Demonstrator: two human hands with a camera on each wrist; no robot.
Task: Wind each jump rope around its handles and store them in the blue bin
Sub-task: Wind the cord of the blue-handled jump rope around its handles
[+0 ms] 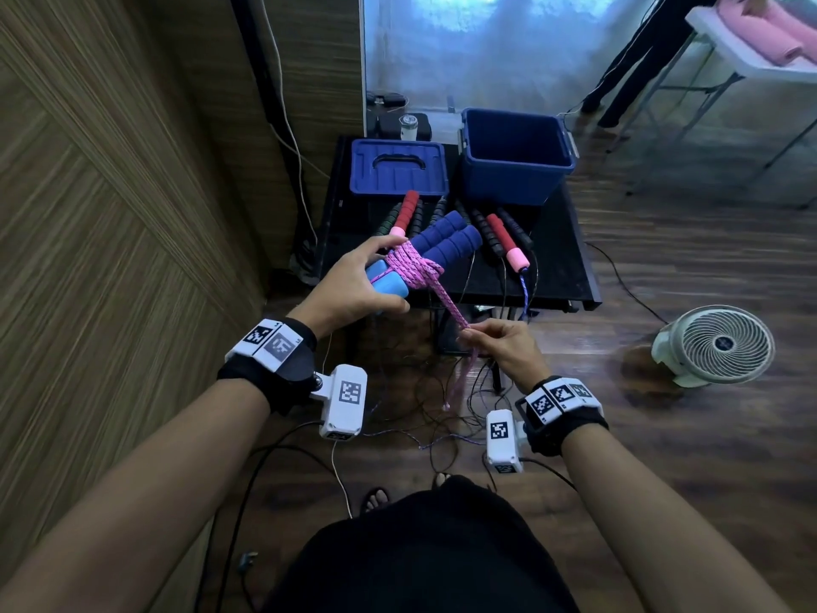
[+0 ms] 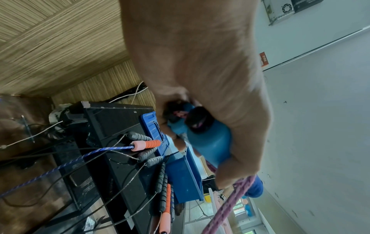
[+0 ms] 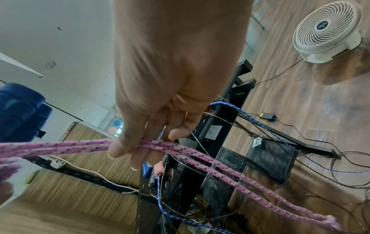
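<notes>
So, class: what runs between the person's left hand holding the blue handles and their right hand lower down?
In the head view, a taut stretch of pink rope runs from the blue handles in the left hand to the right hand.

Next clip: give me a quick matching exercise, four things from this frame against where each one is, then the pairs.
1. pink rope
2. blue bin
3. bin lid
4. fan

A. on the floor
B. flat on the table, left of the bin
C. open on the table, nothing visible inside
D. wound round blue handles in the left hand, tail pinched by the right hand

Pairs: 1-D, 2-C, 3-B, 4-A
</notes>
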